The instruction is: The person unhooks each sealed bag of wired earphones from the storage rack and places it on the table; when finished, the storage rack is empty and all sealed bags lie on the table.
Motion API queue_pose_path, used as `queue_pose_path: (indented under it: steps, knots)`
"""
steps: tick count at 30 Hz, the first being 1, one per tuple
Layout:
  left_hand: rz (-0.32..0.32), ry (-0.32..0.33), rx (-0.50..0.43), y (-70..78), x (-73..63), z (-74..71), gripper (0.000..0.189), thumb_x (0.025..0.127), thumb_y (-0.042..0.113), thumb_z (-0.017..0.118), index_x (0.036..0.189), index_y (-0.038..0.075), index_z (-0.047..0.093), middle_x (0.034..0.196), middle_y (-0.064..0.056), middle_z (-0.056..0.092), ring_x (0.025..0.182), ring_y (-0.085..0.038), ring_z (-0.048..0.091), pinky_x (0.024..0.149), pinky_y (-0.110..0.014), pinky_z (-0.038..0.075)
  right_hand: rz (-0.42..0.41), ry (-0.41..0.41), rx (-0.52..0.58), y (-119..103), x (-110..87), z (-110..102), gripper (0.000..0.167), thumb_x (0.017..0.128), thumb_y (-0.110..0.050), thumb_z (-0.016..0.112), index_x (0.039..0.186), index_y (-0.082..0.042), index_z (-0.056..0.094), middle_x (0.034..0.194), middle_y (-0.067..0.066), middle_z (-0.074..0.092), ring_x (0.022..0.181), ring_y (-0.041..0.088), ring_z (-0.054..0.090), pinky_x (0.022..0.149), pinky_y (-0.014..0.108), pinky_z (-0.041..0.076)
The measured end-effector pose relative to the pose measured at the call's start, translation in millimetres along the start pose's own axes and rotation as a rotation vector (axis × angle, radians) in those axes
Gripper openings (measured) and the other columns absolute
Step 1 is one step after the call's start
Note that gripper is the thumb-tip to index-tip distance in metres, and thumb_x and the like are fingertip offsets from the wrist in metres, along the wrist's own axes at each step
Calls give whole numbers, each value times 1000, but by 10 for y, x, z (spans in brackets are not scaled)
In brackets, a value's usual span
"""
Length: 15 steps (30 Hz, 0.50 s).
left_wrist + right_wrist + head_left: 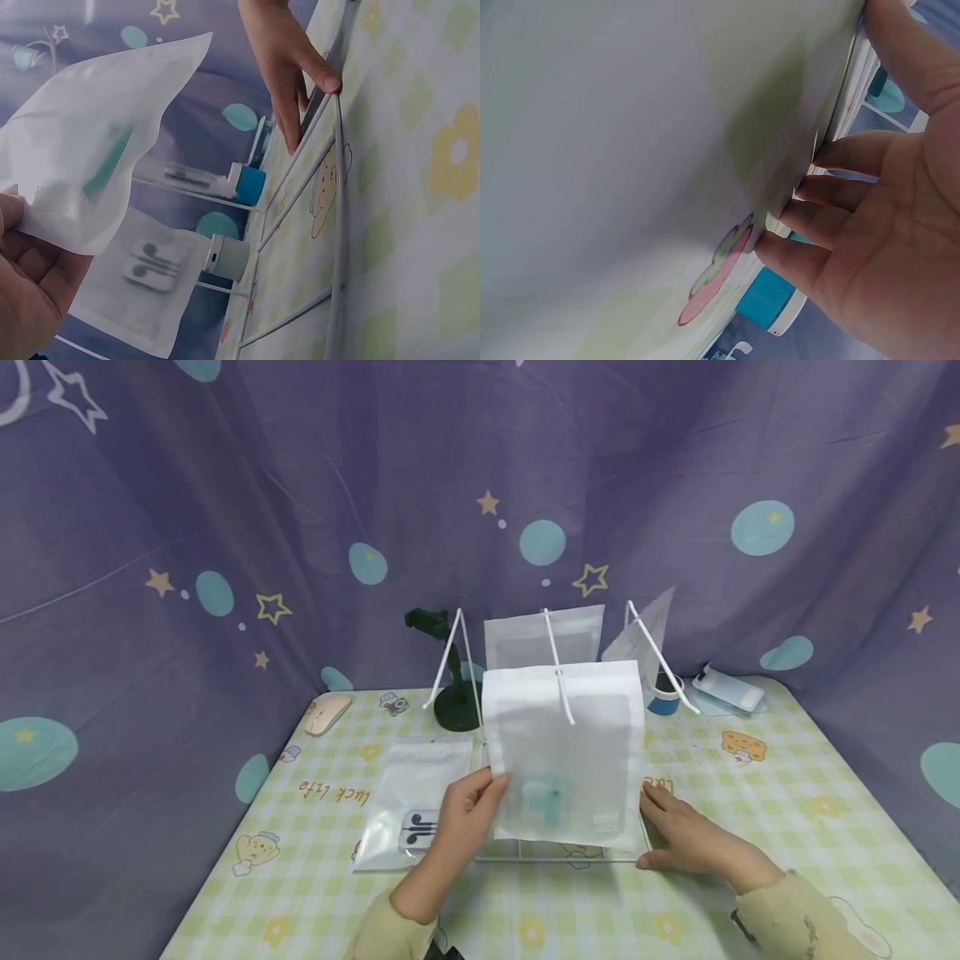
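Note:
A frosted white pouch (607, 752) hangs from the front hook of a white wire rack (442, 660), a teal item (546, 800) showing faintly through it. My left hand (468, 814) pinches this pouch low on its left edge, thumb in front. In the left wrist view the pouch (75, 127) tilts, its lower part bulging. My right hand (686, 835) touches the right side of the rack's base, fingers extended and thumb at the front corner (330, 90). The right wrist view shows the fingertips (769, 244) resting along the base by the tablecloth.
Left of the rack, a clear pouch (408, 768) with earphones (417, 829) lies on the checked tablecloth (330, 860). Two more pouches hang behind. A black stand (456, 708), a pink mouse (327, 714), a blue-and-white round object (664, 700) and a pale blue box (727, 687) stand farther back.

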<state>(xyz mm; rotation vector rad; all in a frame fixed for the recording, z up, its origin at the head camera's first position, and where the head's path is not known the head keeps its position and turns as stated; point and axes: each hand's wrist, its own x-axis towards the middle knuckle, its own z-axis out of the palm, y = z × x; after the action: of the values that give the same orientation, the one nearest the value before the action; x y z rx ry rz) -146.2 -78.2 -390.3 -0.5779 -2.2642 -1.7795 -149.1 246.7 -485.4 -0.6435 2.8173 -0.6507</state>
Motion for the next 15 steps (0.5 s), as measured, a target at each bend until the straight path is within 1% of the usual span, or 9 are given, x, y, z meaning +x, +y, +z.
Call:
queue_pose_path:
  steps: [3, 5, 6, 9, 11, 15]
  knots:
    - [2, 5, -4, -115, -54, -19, 29, 95, 2, 60, 67, -1, 55, 51, 3, 31, 47, -3, 29, 45, -18, 27, -4, -5, 17, 0, -2, -7, 102, 77, -49, 77, 142, 16, 33, 151, 37, 20, 138, 54, 20, 107, 65, 26]
    - [-1, -2, -6, -196, -96, -35, 32, 95, 4, 60, 64, 2, 51, 51, 3, 29, 46, -3, 28, 45, -17, 26, -12, -7, 19, 6, -1, -7, 103, 77, -48, 77, 143, 17, 32, 151, 38, 19, 137, 55, 19, 106, 66, 26]
    - [0, -9, -11, -209, -118, -47, 33, 96, 6, 60, 64, 3, 51, 51, 3, 29, 47, -3, 28, 45, -17, 26, -14, -5, 17, 12, 2, -5, 104, 77, -49, 77, 144, 16, 31, 151, 38, 19, 137, 55, 19, 106, 65, 26]
    - [4, -28, -19, -205, -177, -81, 33, 97, 12, 60, 65, 6, 51, 52, 3, 30, 47, -4, 30, 44, -18, 28, -34, 10, -4, 35, 12, 1, 106, 77, -50, 77, 145, 14, 29, 151, 37, 20, 137, 55, 22, 105, 66, 28]
    - [-2, -34, -26, -190, -210, -100, 29, 97, 15, 61, 69, 8, 57, 52, 4, 32, 48, -4, 32, 44, -19, 29, -54, 34, -17, 50, 20, 5, 106, 76, -50, 78, 146, 12, 29, 150, 36, 23, 136, 54, 24, 104, 65, 29]
    - [-21, -34, -26, -136, -281, -132, 26, 96, 16, 61, 72, 8, 62, 52, 4, 35, 48, -4, 32, 44, -20, 30, -86, 60, -17, 64, 25, 3, 103, 75, -49, 79, 144, 12, 34, 148, 35, 26, 134, 55, 27, 104, 64, 31]
